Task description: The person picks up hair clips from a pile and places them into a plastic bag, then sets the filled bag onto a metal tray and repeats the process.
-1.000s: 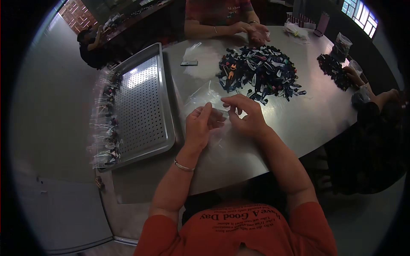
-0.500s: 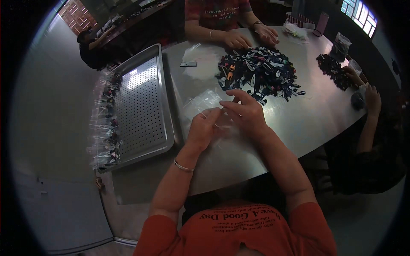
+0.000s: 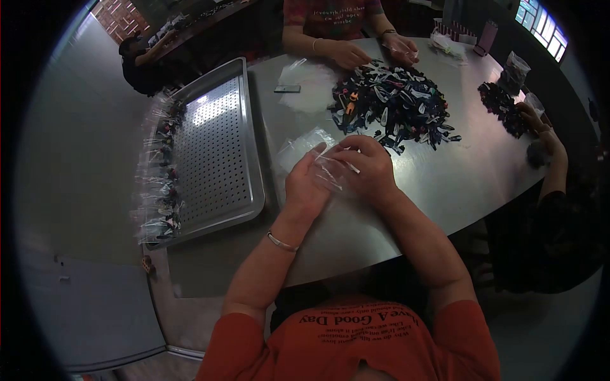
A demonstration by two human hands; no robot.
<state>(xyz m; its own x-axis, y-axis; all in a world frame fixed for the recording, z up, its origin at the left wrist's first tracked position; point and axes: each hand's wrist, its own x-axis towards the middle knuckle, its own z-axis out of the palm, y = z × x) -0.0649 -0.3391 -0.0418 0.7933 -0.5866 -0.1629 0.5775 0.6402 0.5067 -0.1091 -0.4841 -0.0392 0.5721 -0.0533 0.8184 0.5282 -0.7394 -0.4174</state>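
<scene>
A small clear plastic bag (image 3: 332,176) is stretched between my two hands above the table. My left hand (image 3: 306,187) pinches its left side, thumb up. On the other side, my right hand (image 3: 372,168) has its fingers bent onto the bag's upper edge. Just beyond my left hand lie more flat clear bags (image 3: 309,141) on the metal table. A large heap of hair clips (image 3: 397,105), mostly dark and white with a few orange ones, sits past my right hand.
Left stands a perforated metal tray (image 3: 213,152), filled bags (image 3: 162,184) along its far-left rim. Across the table (image 3: 413,197), a person's hands (image 3: 400,49) hold clear plastic. Another person's hand (image 3: 553,143) is by a smaller dark pile (image 3: 502,108). A small dark block (image 3: 287,89) lies near loose bags.
The bag between my hands is now spread wider and shows more clearly. My left hand has turned with its thumb upward; my right fingers have curled down onto the bag.
</scene>
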